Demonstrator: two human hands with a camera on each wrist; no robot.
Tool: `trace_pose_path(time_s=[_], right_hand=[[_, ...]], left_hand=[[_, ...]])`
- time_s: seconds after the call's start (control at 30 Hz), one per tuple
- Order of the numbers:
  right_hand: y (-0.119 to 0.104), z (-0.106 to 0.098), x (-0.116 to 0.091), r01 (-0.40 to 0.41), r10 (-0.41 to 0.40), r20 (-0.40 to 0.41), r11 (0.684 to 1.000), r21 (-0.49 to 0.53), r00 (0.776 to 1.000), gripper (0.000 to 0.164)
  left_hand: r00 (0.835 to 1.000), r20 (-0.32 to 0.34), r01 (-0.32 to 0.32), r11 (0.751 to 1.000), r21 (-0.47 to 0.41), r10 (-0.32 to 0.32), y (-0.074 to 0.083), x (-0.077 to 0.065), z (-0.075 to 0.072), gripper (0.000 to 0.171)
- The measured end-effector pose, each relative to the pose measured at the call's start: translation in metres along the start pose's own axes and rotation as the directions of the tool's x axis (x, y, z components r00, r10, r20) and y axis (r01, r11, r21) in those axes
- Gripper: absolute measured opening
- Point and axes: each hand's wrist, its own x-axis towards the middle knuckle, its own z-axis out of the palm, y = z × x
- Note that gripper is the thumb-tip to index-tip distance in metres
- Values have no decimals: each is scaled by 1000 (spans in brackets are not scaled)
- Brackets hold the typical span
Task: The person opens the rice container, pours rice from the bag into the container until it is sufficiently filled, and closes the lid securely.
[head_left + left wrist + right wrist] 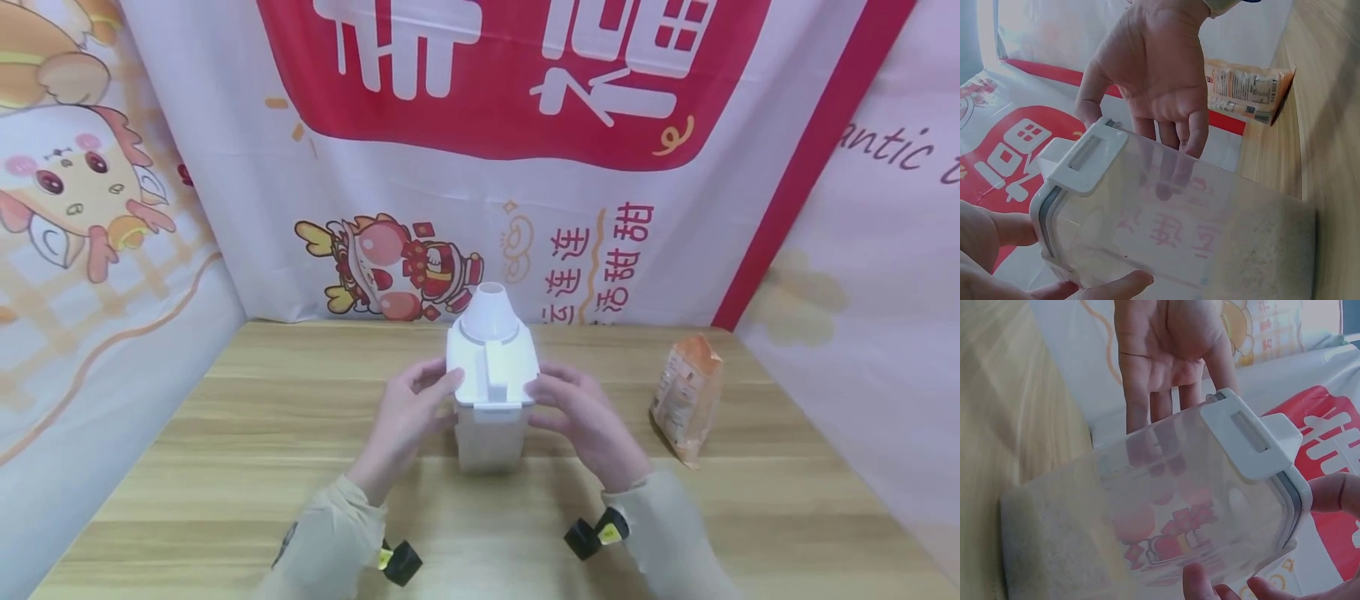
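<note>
A translucent plastic storage container (pixel 491 442) stands upright on the wooden table, with a white latched lid (pixel 468 379) on it. Pale grains (pixel 1272 250) fill its lower part. On top of the lid sits a white cone-shaped cup (pixel 489 317), narrow end up. My left hand (pixel 408 408) holds the container's left side near the top, thumb at the lid's edge and fingers along the wall. From the right, my right hand (pixel 588 421) grips it the same way. Both wrist views show fingers spread against the clear walls below the lid.
An orange and white packet (pixel 686 400) stands on the table (pixel 225 467) to the right of the container. Behind the table hangs a printed cloth (pixel 420 183), with more cloth along both sides.
</note>
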Motion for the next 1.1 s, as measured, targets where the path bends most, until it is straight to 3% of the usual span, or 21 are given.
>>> trace_pose_path(time_s=[0.5, 1.1], right_hand=[[-1, -4, -6, -4, 5, 28, 999, -35, 1000, 65], [-4, -4, -8, 17, -14, 52, 998, -65, 999, 64]], left_hand=[[999, 32, 0, 1000, 21, 0, 4, -6, 0, 49], [999, 47, 19, 998, 59, -22, 7, -5, -1, 50]])
